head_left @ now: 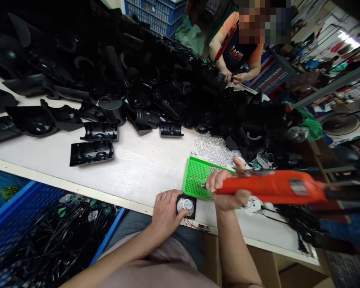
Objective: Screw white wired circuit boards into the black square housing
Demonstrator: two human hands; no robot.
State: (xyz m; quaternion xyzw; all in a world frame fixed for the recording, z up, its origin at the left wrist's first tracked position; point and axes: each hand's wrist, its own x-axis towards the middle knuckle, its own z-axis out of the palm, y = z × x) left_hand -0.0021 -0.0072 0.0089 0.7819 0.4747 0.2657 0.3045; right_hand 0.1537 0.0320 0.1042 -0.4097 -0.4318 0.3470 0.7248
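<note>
My right hand (225,188) is wrapped round an orange electric screwdriver (264,187), held level with its bit pointing left over a green perforated tray (195,182). Small screws lie scattered in that tray. At the table's front edge, my left hand (167,208) grips a small speaker (186,205) with a black square frame and a round silver back. Its thumb rests on the speaker's near side, the fingers at the left edge. Thin wires run from the speaker to a small green circuit board (203,228) at the edge.
Black plastic shells (93,154) lie on the white table (144,168), with a large heap behind. Clear round pieces (213,148) are spread beyond the tray. A blue crate (15,216) of cables stands front left. Another person (240,56) works across the heap.
</note>
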